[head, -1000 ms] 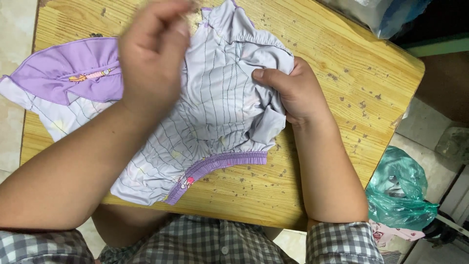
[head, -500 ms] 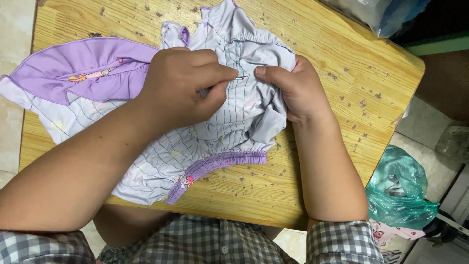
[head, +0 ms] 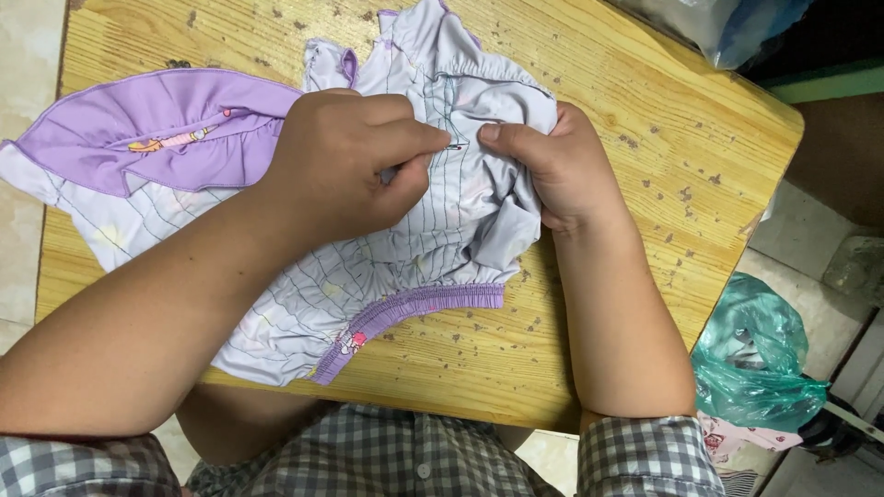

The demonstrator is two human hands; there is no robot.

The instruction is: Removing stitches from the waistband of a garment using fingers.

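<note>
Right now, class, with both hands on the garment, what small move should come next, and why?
Probably push the needle on through the cloth. The left hand pinches it, its tip meeting the pale lilac garment just before the right hand, whose thumb pins a gathered fold on the wooden table.

A yellow wooden tabletop [head: 645, 110] with dark specks and chipped spots is filling most of the view. Pale floor tiles [head: 28, 37] are showing at the left and lower right. A crumpled green plastic bag [head: 750, 359] is lying on the floor beside it. A clear bag [head: 709, 23], possibly holding blue cloth, is sitting at the top right corner.
</note>
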